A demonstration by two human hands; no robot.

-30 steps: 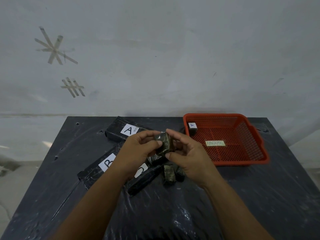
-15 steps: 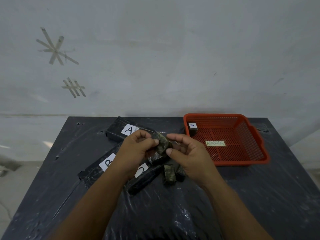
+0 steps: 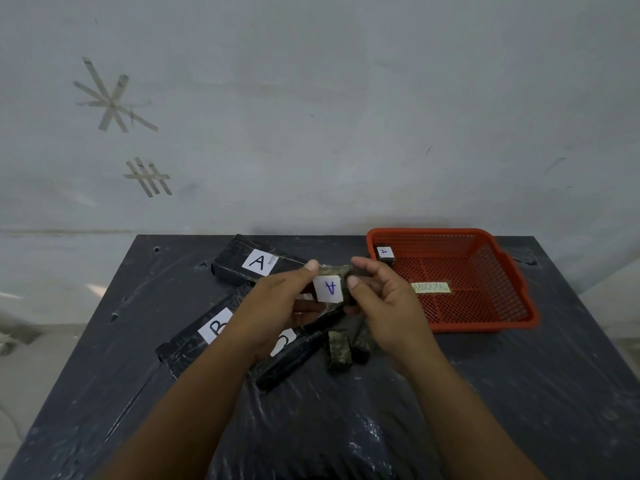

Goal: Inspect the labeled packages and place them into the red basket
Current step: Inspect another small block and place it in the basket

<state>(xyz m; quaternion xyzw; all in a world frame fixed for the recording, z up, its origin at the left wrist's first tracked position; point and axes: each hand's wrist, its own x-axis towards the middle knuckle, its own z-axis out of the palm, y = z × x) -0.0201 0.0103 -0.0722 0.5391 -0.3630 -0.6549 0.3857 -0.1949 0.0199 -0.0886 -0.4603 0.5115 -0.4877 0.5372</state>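
Package (image 3: pixel 333 285), small, mottled dark, white "A" label upside down, pinched between left hand (image 3: pixel 277 306) and right hand (image 3: pixel 388 306).

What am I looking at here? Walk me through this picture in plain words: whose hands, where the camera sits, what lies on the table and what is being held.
There is no machine here: a person works with bare hands, and the one camera is worn on their head, looking forward and down.

The left hand and right hand together pinch a small dark package above the table, its white label showing a handwritten A, upside down to the camera.

On the black, plastic-covered table lie three long dark boxes: box A, box B, and a third box whose label is partly hidden. Two more small packages lie near the right wrist.

To the right sits the red basket, tagged ABNORMAL, with one small A package already in its far left corner.
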